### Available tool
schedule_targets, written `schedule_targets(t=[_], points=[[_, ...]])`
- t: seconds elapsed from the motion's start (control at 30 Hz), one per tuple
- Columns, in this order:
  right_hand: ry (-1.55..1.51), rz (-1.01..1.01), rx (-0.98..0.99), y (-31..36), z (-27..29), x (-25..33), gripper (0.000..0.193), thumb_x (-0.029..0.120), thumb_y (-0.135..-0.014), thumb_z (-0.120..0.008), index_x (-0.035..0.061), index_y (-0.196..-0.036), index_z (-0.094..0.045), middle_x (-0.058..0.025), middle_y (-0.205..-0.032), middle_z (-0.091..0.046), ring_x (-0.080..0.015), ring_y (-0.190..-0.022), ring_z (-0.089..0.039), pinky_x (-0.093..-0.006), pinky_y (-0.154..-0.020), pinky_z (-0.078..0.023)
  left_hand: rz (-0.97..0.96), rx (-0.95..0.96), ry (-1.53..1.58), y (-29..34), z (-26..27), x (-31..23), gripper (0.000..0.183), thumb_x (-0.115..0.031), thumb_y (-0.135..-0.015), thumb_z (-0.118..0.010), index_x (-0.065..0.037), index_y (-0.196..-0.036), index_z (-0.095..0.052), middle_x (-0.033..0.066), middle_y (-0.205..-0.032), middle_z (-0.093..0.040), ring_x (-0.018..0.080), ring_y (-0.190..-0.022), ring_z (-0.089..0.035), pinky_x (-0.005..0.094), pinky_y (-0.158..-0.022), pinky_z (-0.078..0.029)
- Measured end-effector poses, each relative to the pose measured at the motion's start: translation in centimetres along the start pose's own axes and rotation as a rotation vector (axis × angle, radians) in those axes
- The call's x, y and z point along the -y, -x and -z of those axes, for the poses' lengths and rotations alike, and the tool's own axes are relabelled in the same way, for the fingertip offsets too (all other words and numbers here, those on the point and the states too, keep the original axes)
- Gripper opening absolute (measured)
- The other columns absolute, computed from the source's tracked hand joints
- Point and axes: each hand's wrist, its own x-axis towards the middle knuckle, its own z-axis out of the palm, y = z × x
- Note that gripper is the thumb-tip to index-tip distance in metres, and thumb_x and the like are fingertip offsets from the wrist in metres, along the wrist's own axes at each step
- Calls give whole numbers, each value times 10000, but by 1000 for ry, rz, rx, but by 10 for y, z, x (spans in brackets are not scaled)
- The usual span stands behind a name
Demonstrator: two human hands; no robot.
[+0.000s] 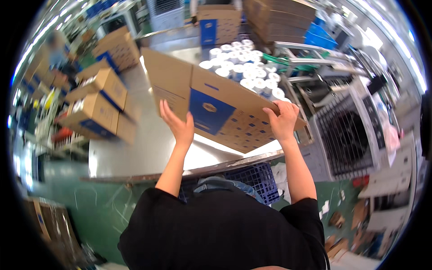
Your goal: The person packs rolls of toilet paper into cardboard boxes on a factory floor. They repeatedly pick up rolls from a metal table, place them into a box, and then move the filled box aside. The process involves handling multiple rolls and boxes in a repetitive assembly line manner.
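Observation:
A flat, folded cardboard box (252,123), brown with a blue panel and small blue prints, stands tilted above the metal-topped table in front of me. My right hand (284,119) grips its right end, thumb on the near face and fingers over the top edge. Against the lower left of the near face rests my left hand (177,128), its fingers stretched out and its thumb apart. Behind the box a group of white-topped cylinders (258,74) stands on the table, the nearest partly hidden by the cardboard.
Opened cardboard boxes (96,114) stand along the table's left side, and another box (220,24) is at the far end. Stacked cardboard (281,20) sits at the back right. On the right is a grilled machine (344,137); a blue crate (258,180) lies under the near edge.

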Motion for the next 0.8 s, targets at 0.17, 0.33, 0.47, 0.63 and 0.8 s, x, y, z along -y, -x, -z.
schedule_targets(t=[0.17, 0.33, 0.47, 0.63, 0.8], points=[[39, 101, 176, 3, -41, -10, 259, 178, -702, -777, 79, -878, -617, -58, -815, -621, -250, -822, -569, -374, -848, -354, -228, 205, -367, -52, 41, 40, 766, -175, -796, -672, -108, -1453, -285, 149, -1509, -245, 358, -1412, -191, 568, -1111, -157], [54, 101, 341, -13, -45, -23, 282, 177, -713, -772, 62, -903, -597, -67, -816, -609, -261, -820, -560, -376, -825, -365, -239, 196, -330, -57, 23, 59, 762, -160, -778, -676, -151, -1450, -318, 124, -1519, -251, 348, -1408, -229, 601, -1092, -165], [183, 132, 442, -21, -48, -9, 269, 268, -784, -717, 65, -916, -602, -85, -832, -626, -286, -809, -586, -393, -768, -399, -349, 224, -296, -80, 24, 71, 672, -134, -760, -668, -133, -1388, -429, 116, -1471, -345, 352, -1394, -260, 567, -1082, -206], [256, -274, 864, -66, -68, -15, 499, 539, -926, -435, 97, -985, -658, -146, -983, -671, -336, -943, -624, -442, -786, -467, -384, 218, -302, -70, 31, 74, 633, -31, -718, -591, -131, -1335, -487, 100, -1402, -428, 343, -1360, -324, 479, -1034, -303], [99, -137, 967, -87, -85, -26, 568, 589, -900, -460, 71, -989, -675, -154, -963, -672, -326, -909, -629, -420, -816, -467, -388, 33, -223, -72, 50, 81, 325, 52, -605, -508, -112, -849, -647, 58, -981, -518, 280, -1007, -471, 383, -888, -364]])
